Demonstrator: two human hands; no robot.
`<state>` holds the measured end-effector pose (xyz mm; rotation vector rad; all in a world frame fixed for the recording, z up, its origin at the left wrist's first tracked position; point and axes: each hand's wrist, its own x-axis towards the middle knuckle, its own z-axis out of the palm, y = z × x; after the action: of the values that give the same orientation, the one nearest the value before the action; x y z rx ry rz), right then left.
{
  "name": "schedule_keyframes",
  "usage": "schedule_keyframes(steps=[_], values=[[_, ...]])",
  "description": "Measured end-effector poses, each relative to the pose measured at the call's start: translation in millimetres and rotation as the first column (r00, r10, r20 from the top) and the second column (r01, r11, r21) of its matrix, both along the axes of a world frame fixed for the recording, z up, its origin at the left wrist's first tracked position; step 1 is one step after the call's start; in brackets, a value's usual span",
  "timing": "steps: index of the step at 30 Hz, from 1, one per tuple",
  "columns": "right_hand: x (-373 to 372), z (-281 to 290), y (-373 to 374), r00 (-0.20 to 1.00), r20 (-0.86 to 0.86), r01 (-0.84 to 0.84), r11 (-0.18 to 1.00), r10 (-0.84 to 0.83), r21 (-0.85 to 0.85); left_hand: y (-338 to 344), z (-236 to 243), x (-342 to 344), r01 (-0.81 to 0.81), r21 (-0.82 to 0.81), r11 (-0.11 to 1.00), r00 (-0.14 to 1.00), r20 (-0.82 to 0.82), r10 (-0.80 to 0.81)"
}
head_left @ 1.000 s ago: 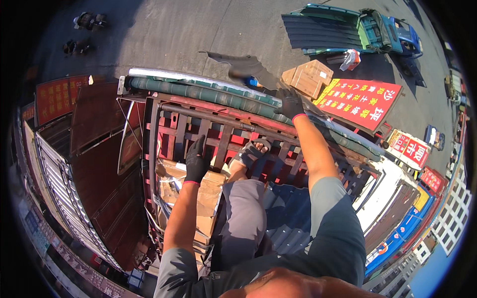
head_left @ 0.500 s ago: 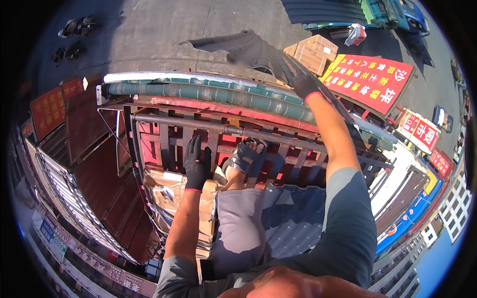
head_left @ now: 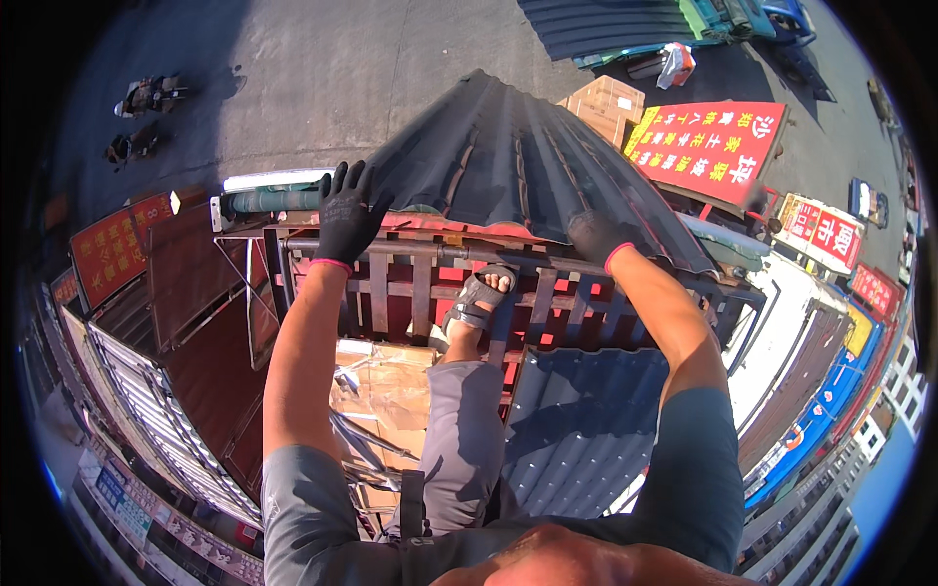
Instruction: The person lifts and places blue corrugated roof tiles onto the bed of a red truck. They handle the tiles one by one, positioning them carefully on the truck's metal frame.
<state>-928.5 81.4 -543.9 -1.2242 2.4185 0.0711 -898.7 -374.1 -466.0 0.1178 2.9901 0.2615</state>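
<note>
A dark corrugated sheet point(head_left: 493, 146) slants up over the green roll point(head_left: 274, 201) on the rail of a slatted metal rack point(head_left: 420, 293). My gloved left hand point(head_left: 347, 217) is at the sheet's left edge, fingers raised and apart. My gloved right hand point(head_left: 596, 234) has its fingers curled over the sheet's near edge. My sandaled foot point(head_left: 474, 305) rests on the slats. Below lie torn cardboard point(head_left: 381, 391) and another corrugated sheet point(head_left: 581, 420).
Truck beds with rusty panels point(head_left: 195, 322) flank me on the left, white and blue vehicle tops point(head_left: 782, 410) on the right. Beyond are a cardboard box point(head_left: 601, 107), red signboards point(head_left: 703, 146), a green truck point(head_left: 723, 24) and motorbikes point(head_left: 147, 98) on the road below.
The sheet has risen into view from beyond the rail and now covers much of it. My left hand has moved up and left to its edge; my right hand has drawn nearer me.
</note>
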Motion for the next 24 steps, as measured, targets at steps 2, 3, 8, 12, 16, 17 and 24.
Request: schedule_keyframes(steps=[2,3,8,12,16,17,24], values=[[2.1,66.0,-13.9,0.998,0.006,-0.061,0.998,0.061,-0.014,-24.5,-1.2,-14.7,-0.098,0.007,0.995,0.98,0.172,0.095],[4.7,92.6,-17.9,0.999,0.006,-0.049,0.999,0.05,-0.009,-26.0,8.3,-26.4,-0.101,-0.094,0.99,0.966,0.23,0.121],[18.1,183.6,-20.9,0.997,-0.02,-0.079,0.996,0.08,0.045,-32.7,99.1,-94.4,0.123,-0.207,0.971,0.694,0.718,0.065],[60.2,249.0,-11.3,0.991,-0.029,-0.128,0.987,0.131,0.096,-58.4,103.9,-95.5,0.137,-0.161,0.977,0.528,0.847,0.066],[118.7,329.6,-3.4,0.965,-0.085,-0.229,0.953,0.25,0.196,-85.6,114.4,-18.0,0.1,-0.076,0.992,0.623,0.782,-0.003],[125.4,366.4,-8.7,0.918,-0.132,-0.333,0.907,0.374,0.258,-87.4,127.9,9.6,0.056,-0.044,0.997,0.622,0.783,0.0],[234.6,478.5,31.3,0.98,-0.154,-0.11,0.986,0.128,0.122,-73.2,277.2,163.1,-0.228,0.079,0.971,0.598,0.798,0.075]])
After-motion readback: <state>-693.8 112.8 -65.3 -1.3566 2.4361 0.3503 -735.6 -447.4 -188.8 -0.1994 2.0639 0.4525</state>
